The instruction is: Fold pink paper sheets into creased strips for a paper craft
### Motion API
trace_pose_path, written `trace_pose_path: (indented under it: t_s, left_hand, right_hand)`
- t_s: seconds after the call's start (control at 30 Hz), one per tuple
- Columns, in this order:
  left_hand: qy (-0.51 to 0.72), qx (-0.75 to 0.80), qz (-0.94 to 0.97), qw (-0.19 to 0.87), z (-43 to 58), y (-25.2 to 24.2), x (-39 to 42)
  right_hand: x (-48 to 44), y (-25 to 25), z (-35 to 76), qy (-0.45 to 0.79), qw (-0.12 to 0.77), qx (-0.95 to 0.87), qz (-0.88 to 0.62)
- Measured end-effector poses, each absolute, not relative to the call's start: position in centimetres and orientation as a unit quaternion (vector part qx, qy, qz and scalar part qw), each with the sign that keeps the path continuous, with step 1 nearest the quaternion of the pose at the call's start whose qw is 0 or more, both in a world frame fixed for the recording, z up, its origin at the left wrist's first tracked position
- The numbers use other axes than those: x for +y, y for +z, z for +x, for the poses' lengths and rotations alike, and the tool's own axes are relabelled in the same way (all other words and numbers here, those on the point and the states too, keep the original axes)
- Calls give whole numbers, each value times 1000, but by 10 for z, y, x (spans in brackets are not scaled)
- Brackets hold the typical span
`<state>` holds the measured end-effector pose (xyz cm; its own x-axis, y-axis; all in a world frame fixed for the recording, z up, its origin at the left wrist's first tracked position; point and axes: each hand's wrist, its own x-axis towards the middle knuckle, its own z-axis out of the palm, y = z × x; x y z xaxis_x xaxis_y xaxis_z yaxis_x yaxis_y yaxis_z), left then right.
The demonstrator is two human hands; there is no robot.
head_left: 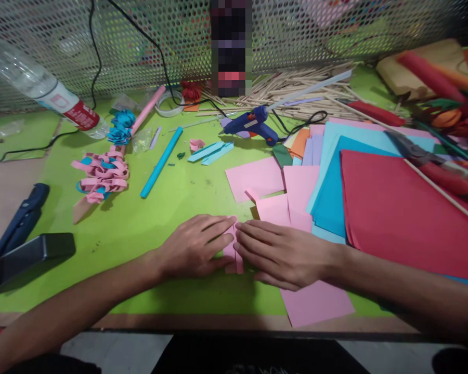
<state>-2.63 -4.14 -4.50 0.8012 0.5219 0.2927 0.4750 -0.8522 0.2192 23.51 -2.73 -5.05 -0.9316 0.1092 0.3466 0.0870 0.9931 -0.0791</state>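
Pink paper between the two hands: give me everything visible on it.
The pink paper is a small, thin-looking, matte piece, longer from near to far than across, with a lengthwise line that could be a fold or overlapping edge. It lies roughly flat on the green tabletop. Fingers of the left hand rest on its left part; the right hand has fingertips at its right side. They cover much of it.
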Motion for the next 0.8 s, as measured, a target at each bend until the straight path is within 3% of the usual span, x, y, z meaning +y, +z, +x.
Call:
trace_pose_path:
  t_s: [0.23, 0.8]
  left_hand:
    - [165, 263, 948, 74, -28, -46, -41]
    - [157, 261, 948, 91, -27, -44, -40]
  right_hand:
    - [-29, -51, 238, -2, 228, -974, -14]
    - [-29, -50, 237, -19, 218, -976, 8]
